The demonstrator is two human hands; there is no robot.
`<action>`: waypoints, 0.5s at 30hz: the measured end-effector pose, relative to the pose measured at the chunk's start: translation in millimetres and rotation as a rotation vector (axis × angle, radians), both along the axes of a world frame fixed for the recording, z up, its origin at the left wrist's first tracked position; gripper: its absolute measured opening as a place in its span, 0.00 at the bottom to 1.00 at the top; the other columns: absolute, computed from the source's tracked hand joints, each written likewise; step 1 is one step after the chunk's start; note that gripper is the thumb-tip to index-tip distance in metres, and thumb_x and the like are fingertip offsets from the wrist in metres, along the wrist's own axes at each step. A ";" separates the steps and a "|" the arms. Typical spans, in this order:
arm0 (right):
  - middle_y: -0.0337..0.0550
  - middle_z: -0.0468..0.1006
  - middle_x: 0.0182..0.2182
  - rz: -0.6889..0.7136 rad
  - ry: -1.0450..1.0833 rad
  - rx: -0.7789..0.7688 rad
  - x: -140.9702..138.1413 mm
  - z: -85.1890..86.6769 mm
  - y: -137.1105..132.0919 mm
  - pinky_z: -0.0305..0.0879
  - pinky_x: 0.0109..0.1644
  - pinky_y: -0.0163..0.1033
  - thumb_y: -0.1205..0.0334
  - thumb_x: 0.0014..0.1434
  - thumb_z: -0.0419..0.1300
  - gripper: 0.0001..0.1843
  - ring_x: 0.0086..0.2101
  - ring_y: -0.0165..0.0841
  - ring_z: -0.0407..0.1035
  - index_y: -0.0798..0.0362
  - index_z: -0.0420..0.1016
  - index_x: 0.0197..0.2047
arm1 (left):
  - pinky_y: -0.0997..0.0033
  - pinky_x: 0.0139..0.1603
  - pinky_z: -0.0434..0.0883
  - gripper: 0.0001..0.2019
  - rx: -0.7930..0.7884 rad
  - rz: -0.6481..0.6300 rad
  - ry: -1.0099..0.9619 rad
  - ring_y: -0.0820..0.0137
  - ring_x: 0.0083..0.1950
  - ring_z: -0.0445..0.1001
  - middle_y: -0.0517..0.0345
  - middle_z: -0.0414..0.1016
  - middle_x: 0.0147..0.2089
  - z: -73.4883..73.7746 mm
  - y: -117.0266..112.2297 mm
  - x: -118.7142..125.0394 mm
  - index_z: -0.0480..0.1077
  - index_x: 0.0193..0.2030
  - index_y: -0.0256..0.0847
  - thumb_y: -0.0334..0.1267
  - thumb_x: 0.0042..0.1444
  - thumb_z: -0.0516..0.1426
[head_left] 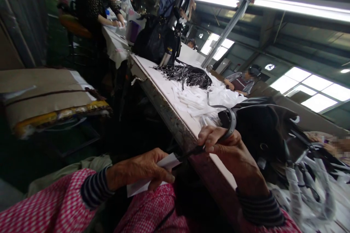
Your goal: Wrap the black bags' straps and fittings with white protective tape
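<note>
My left hand (139, 167) is closed on a white paper or plastic sleeve (138, 188), with the thumb pressed along it. A dark strap (232, 120) runs from the sleeve's upper end to my right hand (235, 156). That hand pinches the strap between thumb and fingers at the table's edge, and its far part curls up over the tabletop. Whether the strap's end lies inside the sleeve I cannot tell. Just beyond the right hand sits a black leather-like bag (270, 127), with handles wrapped in white film (295, 189).
On the white table (147, 67) lie a heap of black straps with metal clasps (191, 76) and loose white wrappings (188, 98). Behind them stand a black backpack (153, 40) and a flask (166, 56). A padded stool (51, 94) is at left. Co-workers sit farther off.
</note>
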State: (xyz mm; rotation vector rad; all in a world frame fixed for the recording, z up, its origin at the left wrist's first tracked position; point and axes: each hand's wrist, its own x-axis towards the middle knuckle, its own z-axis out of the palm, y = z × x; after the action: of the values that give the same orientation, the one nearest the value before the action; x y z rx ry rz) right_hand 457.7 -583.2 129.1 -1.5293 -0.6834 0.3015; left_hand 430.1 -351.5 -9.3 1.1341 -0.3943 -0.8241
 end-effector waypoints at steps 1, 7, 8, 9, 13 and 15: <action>0.44 0.81 0.35 0.018 -0.005 -0.019 -0.5 0.2 0.5 0.68 0.41 0.38 0.69 0.57 0.70 0.04 0.36 0.34 0.72 0.52 0.86 0.32 | 0.81 0.18 0.59 0.16 -0.004 0.007 0.010 0.78 0.17 0.64 0.64 0.70 0.17 0.9 -1.3 0.9 0.71 0.27 0.38 0.43 0.45 0.72; 0.47 0.81 0.35 0.034 0.000 -0.075 -5.3 -0.7 4.3 0.67 0.40 0.42 0.64 0.59 0.69 0.05 0.35 0.38 0.71 0.50 0.87 0.31 | 0.80 0.17 0.56 0.16 0.001 0.027 -0.036 0.78 0.17 0.62 0.66 0.69 0.18 6.8 -8.2 5.2 0.72 0.26 0.38 0.41 0.44 0.73; 0.47 0.81 0.35 0.025 0.007 -0.082 -5.9 -0.9 5.0 0.67 0.40 0.42 0.64 0.59 0.69 0.06 0.35 0.38 0.71 0.50 0.86 0.31 | 0.80 0.17 0.56 0.16 0.004 0.030 -0.043 0.78 0.17 0.62 0.66 0.69 0.18 7.4 -9.5 5.7 0.72 0.26 0.37 0.42 0.44 0.73; 0.47 0.81 0.36 0.015 0.011 -0.090 -6.4 -1.3 5.7 0.67 0.40 0.42 0.65 0.60 0.69 0.06 0.35 0.38 0.70 0.51 0.86 0.31 | 0.79 0.17 0.56 0.16 0.012 0.035 -0.049 0.78 0.17 0.62 0.66 0.68 0.18 7.7 -11.0 6.1 0.72 0.26 0.37 0.42 0.43 0.74; 0.46 0.80 0.36 -0.047 0.014 -0.104 -8.1 -3.9 9.3 0.67 0.38 0.40 0.67 0.57 0.70 0.03 0.35 0.37 0.71 0.51 0.86 0.33 | 0.79 0.17 0.55 0.17 0.081 0.112 -0.098 0.78 0.17 0.62 0.67 0.68 0.18 7.8 -17.0 6.9 0.72 0.28 0.38 0.45 0.45 0.73; 0.45 0.80 0.36 -0.070 0.034 -0.101 -9.9 -6.0 12.4 0.67 0.37 0.38 0.68 0.56 0.71 0.03 0.35 0.36 0.71 0.51 0.87 0.34 | 0.79 0.18 0.55 0.17 0.109 0.195 -0.112 0.78 0.18 0.62 0.68 0.68 0.19 8.2 -19.4 6.7 0.72 0.30 0.38 0.46 0.45 0.72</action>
State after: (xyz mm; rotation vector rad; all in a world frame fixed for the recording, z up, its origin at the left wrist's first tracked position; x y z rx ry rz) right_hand 447.8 -570.8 123.1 -1.6374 -0.5945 0.3123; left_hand 436.7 -370.9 -1.1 1.3023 -0.3283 -0.6180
